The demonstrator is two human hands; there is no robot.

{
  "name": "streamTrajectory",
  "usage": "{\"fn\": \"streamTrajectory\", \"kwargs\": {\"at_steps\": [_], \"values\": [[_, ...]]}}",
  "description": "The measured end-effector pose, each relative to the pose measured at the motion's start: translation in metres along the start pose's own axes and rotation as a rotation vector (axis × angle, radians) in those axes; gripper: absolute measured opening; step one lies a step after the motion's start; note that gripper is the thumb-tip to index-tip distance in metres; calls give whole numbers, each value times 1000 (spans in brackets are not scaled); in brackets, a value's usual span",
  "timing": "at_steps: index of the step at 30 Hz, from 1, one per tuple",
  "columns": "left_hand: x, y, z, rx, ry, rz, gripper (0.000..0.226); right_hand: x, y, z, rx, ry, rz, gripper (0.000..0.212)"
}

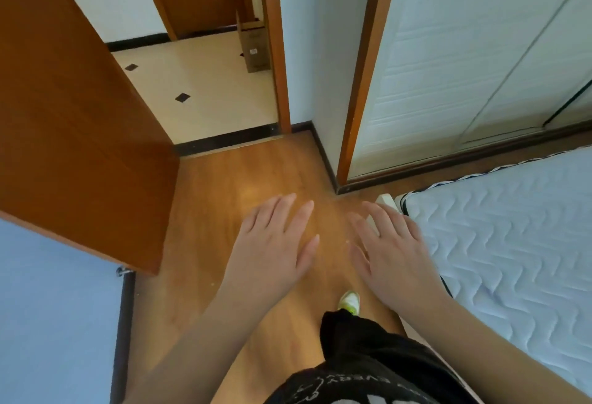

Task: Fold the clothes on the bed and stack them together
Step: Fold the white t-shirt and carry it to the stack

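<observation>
My left hand (274, 248) and my right hand (392, 251) are stretched out in front of me, palms down, fingers straight, holding nothing. They hover over the wooden floor (243, 186). A bed with a bare white quilted mattress (512, 230) lies to the right; my right hand is just left of its corner. No clothes show in this view.
An open wooden door (73, 134) stands at the left. Beyond the doorway lies a tiled hallway (205, 93) with a cardboard box (253, 48). White sliding wardrobe doors (464, 61) rise behind the bed. My green shoe (349, 301) is on the floor.
</observation>
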State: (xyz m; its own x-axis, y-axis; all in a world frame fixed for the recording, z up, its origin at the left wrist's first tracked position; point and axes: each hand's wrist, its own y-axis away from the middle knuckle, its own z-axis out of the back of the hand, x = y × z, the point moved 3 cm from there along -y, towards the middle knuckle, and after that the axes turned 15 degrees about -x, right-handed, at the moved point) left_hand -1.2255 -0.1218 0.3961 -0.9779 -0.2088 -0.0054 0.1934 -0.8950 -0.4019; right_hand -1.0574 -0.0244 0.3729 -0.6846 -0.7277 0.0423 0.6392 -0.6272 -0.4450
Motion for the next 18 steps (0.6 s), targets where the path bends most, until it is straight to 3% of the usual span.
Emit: {"fn": "streamTrajectory", "kwargs": {"at_steps": [5,14,18], "values": [[-6,-98,-45,-9,-2,-105,51,-45,-70,-39,8,6,-44,46],[-9,-263,-106,-9,-20,-207,49,-152,-190,-86,16,66,-149,44],[-23,-314,-130,-13,8,-281,51,-181,-217,-95,7,69,-220,55]]}}
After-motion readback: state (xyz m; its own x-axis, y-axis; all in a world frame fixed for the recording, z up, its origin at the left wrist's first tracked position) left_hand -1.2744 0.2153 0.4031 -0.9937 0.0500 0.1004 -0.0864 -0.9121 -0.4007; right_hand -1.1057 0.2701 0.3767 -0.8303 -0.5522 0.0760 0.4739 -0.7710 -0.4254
